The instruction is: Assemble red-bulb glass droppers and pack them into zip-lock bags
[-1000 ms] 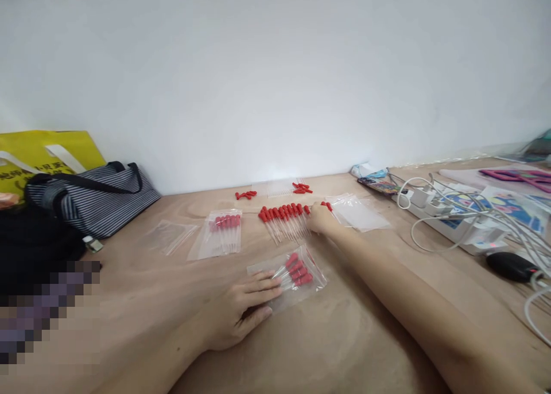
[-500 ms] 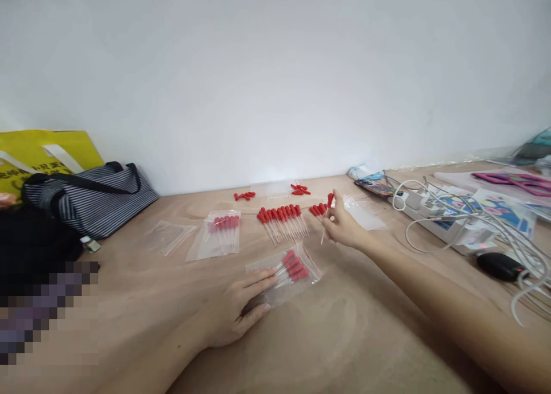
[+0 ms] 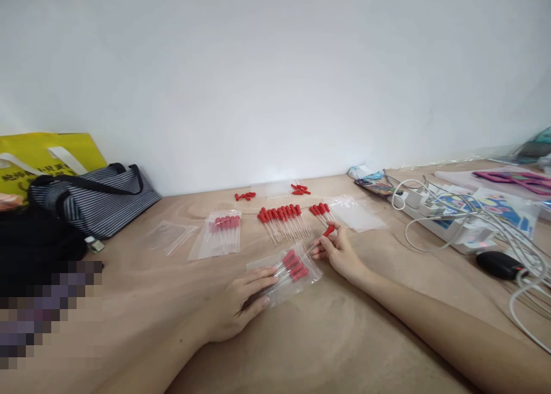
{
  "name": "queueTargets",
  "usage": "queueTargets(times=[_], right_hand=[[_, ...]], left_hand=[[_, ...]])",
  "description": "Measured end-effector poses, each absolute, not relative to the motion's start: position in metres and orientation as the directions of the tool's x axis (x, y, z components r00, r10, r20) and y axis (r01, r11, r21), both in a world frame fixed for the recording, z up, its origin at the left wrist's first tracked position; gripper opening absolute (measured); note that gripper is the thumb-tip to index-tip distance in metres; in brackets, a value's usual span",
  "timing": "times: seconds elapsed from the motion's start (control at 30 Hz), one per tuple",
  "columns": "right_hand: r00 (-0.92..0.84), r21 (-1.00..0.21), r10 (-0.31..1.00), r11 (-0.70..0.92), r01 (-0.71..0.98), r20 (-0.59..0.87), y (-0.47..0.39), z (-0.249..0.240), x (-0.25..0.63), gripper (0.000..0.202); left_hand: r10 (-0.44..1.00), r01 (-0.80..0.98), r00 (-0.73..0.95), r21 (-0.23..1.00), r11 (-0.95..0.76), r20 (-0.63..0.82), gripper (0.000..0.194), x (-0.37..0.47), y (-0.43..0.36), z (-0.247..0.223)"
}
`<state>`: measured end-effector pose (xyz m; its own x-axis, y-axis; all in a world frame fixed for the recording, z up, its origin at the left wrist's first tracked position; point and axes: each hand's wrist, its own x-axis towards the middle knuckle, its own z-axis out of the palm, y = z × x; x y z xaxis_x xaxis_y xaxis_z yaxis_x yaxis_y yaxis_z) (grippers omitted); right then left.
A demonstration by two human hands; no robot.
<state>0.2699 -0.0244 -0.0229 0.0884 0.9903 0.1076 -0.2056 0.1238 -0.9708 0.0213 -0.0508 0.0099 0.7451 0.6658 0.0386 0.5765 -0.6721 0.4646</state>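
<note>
My left hand [image 3: 241,296] lies flat over the lower end of a clear zip bag [image 3: 316,273], fingers stretched out and thumb apart. Inside that bag are several glass droppers [image 3: 293,268] with red rubber bulbs. Just right of the bag's mouth, my right hand [image 3: 340,253] is closed on a single dropper [image 3: 329,230], its bulb up and its glass tip slanting down-left toward the opening. Beyond the bag, a row of red-bulbed droppers [image 3: 282,213] lies on the table, with a smaller group [image 3: 321,209] to its right.
A filled zip bag [image 3: 226,230] and an unfilled one [image 3: 172,233] lie on the left, more bags [image 3: 357,213] on the right. Loose red bulbs [image 3: 245,197] sit near the wall. A striped bag [image 3: 99,199] stands left; a power strip [image 3: 447,233] with cables and a black mouse [image 3: 499,266] are right.
My right hand has come nearer and slightly left with the dropper, from beside the small group to the bag's mouth. The dropper has tipped from near upright to a slant. My left hand has barely moved.
</note>
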Motion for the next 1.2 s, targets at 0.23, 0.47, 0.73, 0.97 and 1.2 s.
queueTargets(times=[0.23, 0.47, 0.73, 0.97, 1.2], right_hand=[[0.076, -0.984, 0.997, 0.027, -0.175, 0.014, -0.026, -0.024, 0.281, 0.038], [-0.038, -0.993, 0.999, 0.006, -0.121, 0.011, -0.022, -0.022, 0.293, 0.039], [-0.294, -0.997, 0.953, -0.083, -0.01, -0.076, -0.029, -0.017, 0.28, 0.038], [-0.321, -0.992, 0.94, -0.094, 0.09, -0.118, -0.031, -0.017, 0.276, 0.041], [-0.384, -0.97, 0.909, -0.073, 0.231, -0.159, -0.031, -0.011, 0.274, 0.035]], left_hand=[[0.688, 0.595, 0.725, 0.468, -0.654, 0.039, 0.036, 0.025, -0.051, 0.01], [0.695, 0.603, 0.718, 0.474, -0.642, 0.029, 0.036, 0.023, -0.052, 0.009], [0.688, 0.568, 0.723, 0.515, -0.642, 0.06, 0.036, 0.023, -0.052, 0.007], [0.698, 0.562, 0.712, 0.535, -0.631, 0.077, 0.032, 0.019, -0.052, 0.003], [0.688, 0.551, 0.72, 0.527, -0.647, 0.092, 0.035, 0.021, -0.052, 0.006]])
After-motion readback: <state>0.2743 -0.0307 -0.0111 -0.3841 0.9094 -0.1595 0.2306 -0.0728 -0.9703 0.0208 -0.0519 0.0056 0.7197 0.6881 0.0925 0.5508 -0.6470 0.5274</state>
